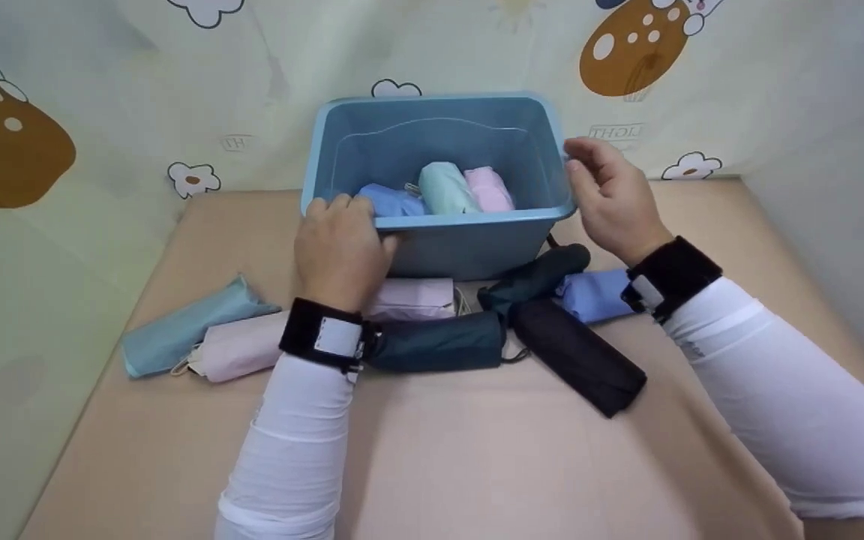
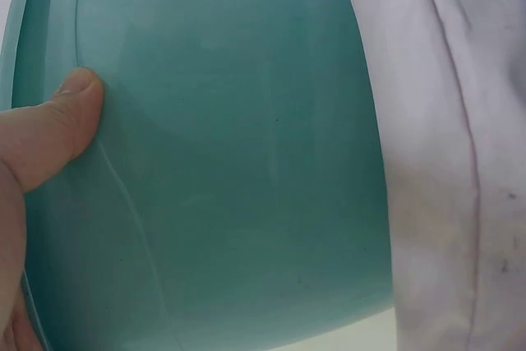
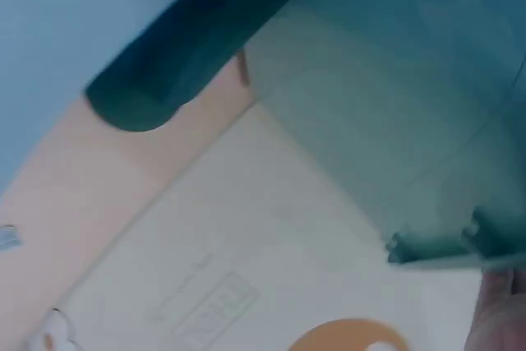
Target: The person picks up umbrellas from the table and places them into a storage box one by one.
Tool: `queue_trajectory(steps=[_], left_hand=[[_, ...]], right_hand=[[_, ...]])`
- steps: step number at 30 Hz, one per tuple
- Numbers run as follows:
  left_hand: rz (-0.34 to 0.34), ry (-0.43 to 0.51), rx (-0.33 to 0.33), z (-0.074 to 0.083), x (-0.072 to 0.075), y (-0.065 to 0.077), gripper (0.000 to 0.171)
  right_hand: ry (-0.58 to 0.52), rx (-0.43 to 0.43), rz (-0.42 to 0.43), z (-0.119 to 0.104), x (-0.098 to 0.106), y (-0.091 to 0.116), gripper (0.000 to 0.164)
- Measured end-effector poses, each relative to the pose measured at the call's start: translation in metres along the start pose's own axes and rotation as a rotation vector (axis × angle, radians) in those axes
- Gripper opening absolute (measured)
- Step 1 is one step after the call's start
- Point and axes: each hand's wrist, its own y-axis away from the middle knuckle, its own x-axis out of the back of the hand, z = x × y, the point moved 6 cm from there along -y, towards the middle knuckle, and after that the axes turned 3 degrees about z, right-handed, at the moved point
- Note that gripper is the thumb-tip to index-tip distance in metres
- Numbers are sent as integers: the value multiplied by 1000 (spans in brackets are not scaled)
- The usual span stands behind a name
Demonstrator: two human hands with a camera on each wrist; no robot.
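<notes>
A blue plastic bin (image 1: 469, 251) stands at the back of the table, with three folded umbrellas inside: one blue (image 1: 393, 201), one mint green (image 1: 447, 187) and one pink (image 1: 489, 189). My left hand (image 1: 343, 251) grips its front left rim, fingers over the edge. In the left wrist view the thumb (image 2: 78, 108) presses the outer wall. At the right rim is my right hand (image 1: 616, 199), its fingers loosely bent and fingertips right at the edge. A pale lilac umbrella (image 1: 413, 298) lies close below the bin's front.
More folded umbrellas lie before the bin: light teal (image 1: 196, 326), pale pink (image 1: 244, 346), dark teal (image 1: 439, 341), dark green (image 1: 541, 274), black (image 1: 578, 356) and blue (image 1: 595, 294). A patterned cloth wall (image 1: 267, 67) rises behind the table (image 1: 462, 450).
</notes>
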Motion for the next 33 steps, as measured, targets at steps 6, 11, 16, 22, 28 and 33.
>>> queue_trajectory(steps=[6, 11, 16, 22, 28, 33], left_hand=[[16, -13, -18, 1, 1, -1, 42], [11, -19, -18, 1, 2, -2, 44], [7, -11, -8, 0, 3, -2, 39], [10, -4, -9, 0, 4, -2, 38], [5, -11, -11, 0, 2, -1, 40], [2, -10, -14, 0, 0, 1, 42]], right_hand=[[242, -181, -233, 55, 39, 13, 54], [416, -283, -619, 95, 48, 43, 78], [446, -307, -818, 116, 37, 74, 104], [481, -231, -794, 124, 26, 84, 85], [581, -186, -727, 124, 31, 82, 69], [571, -113, -640, 119, 45, 81, 63]])
